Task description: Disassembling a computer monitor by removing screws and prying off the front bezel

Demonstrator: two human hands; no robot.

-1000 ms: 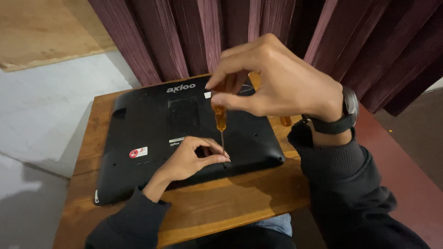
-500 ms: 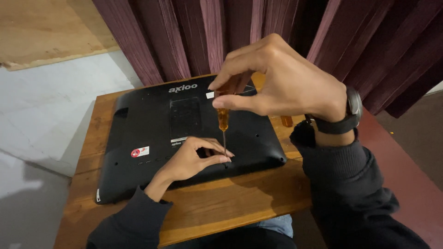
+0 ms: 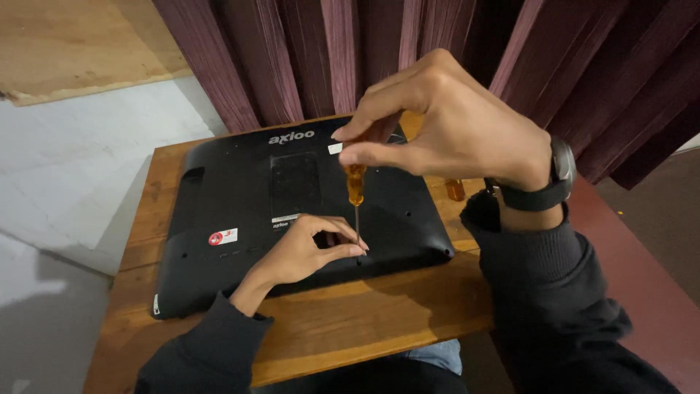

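step in hand, as judged: driving a screw in the black back cover [image 3: 240, 211], which lies flat on the wooden table [image 3: 364, 321]. right hand [image 3: 452, 131] pinches the amber-handled screwdriver [image 3: 356, 186] upright. left hand [image 3: 302, 252] rests on the cover's near edge, fingers pressed around the shaft tip. next move calls for keeping the blade vertical.

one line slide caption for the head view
Right hand stands screwdriver on black device back; left hand steadies tip.

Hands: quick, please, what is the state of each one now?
Left hand: fingers pinched at the screwdriver tip, resting on the black device back.
Right hand: closed on the screwdriver handle.
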